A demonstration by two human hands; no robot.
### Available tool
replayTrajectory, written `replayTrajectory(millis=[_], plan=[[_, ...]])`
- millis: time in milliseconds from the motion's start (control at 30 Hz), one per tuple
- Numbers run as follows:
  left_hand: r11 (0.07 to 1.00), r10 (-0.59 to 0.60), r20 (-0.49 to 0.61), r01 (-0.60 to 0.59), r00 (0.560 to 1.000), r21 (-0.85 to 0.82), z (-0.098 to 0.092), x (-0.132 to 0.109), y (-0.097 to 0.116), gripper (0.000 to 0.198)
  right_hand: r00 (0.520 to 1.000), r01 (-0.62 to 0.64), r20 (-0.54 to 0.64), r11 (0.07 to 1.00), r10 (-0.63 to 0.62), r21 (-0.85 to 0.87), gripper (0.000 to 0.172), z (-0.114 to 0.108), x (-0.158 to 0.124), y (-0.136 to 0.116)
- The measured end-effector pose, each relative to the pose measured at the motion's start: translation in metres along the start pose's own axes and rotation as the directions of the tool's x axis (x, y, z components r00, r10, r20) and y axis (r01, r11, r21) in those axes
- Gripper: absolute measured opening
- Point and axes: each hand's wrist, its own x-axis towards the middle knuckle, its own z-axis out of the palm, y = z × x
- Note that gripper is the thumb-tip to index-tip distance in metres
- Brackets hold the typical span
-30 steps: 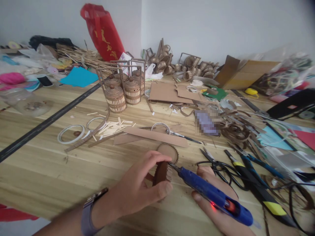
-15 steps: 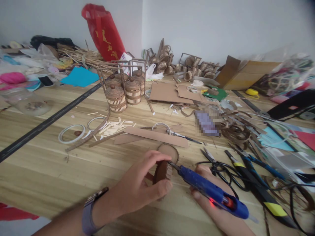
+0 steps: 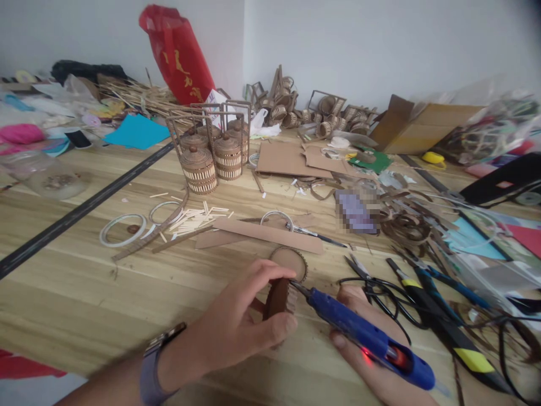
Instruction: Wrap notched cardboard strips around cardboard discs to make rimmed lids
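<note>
Between thumb and fingers, my left hand holds a small round brown piece with a ridged rim on its edge. My right hand is wrapped round a blue hot glue gun with a red light glowing on its side. The gun's metal nozzle points left and meets or nearly meets the ridged rim near my left fingertips; exact contact is hard to tell. Just beyond, a flat round disc with a toothed edge lies on the table, partly hidden by my left hand.
Cardboard strips, pale sticks and tape rings lie ahead. Small lidded baskets with tall handles stand behind. To the right are scissors, a black-and-yellow cutter, pliers and black cable loops.
The glue gun and my right hand have shifted slightly right and down. My left hand keeps the round piece in nearly the same place.
</note>
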Motion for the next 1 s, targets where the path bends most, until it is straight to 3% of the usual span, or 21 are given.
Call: replayTrajectory(millis=[400, 567, 867, 1000], plan=[[1.0, 0.01, 0.001, -0.01, 1.0, -0.006, 0.0, 0.001, -0.002, 0.041, 0.998, 0.05, -0.04, 0.997, -0.052, -0.062, 0.024, 0.002, -0.002, 0.001], [1.0, 0.0, 0.003, 0.0, 1.0, -0.006, 0.0, 0.001, 0.0, 0.04, 0.999, 0.035, -0.004, 0.998, -0.035, -0.055, 0.023, 0.0, 0.001, -0.001], [1.0, 0.004, -0.031, -0.003, 1.0, 0.012, 0.001, 0.001, -0.003, 0.04, 0.996, -0.086, -0.001, 0.986, 0.087, 0.144, 0.023, 0.011, -0.016, 0.015], [1.0, 0.009, -0.02, -0.009, 1.0, 0.012, 0.0, 0.0, -0.002, 0.04, 1.0, -0.024, 0.011, 0.976, 0.022, 0.216, 0.018, 0.009, -0.01, 0.011]])
